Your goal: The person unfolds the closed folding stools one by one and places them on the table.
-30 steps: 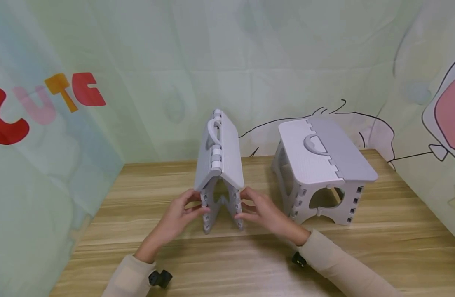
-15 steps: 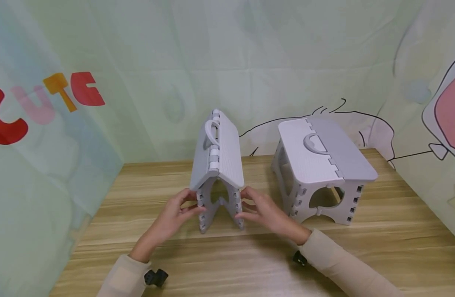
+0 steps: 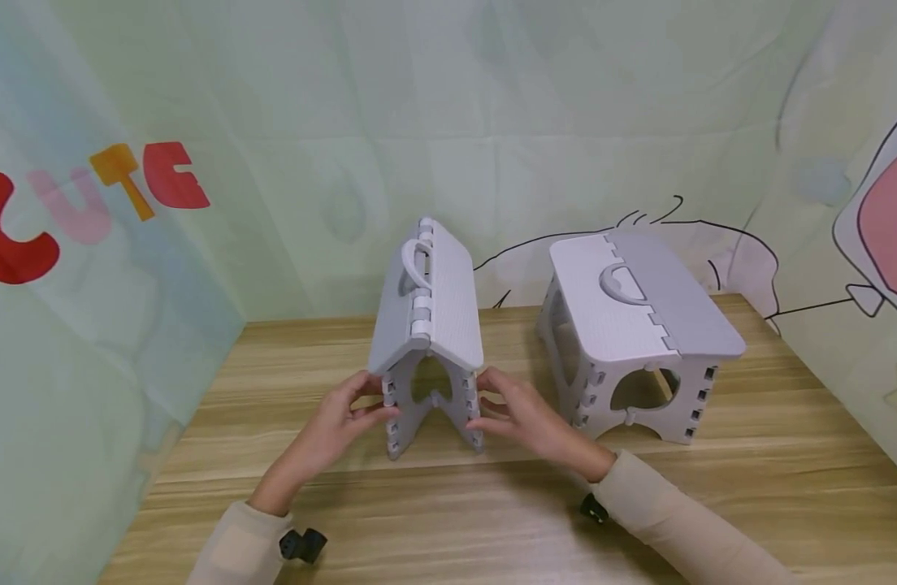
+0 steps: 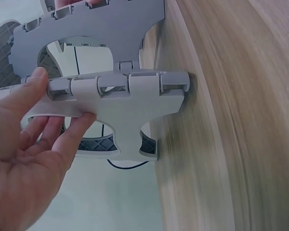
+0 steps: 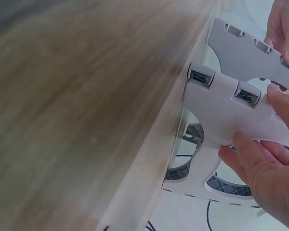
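A grey-white folding stool stands half unfolded on the wooden table, its hinged top peaked like a roof with a loop handle along the ridge. My left hand grips its left leg panel at the front edge, thumb over the hinge side and fingers behind. On the other side my right hand holds the right leg panel, thumb on the hinged edge and fingertips at the cutout. The folding front panel between the legs is bent inward in a V.
A second folding stool, fully unfolded with a flat top, stands close to the right of my right hand. Behind the wooden table hangs a printed cloth with cartoon shapes and letters.
My left hand has moved left with the left leg panel, so the legs stand wider apart and the peaked top is flatter. My right hand stays nearly in place.
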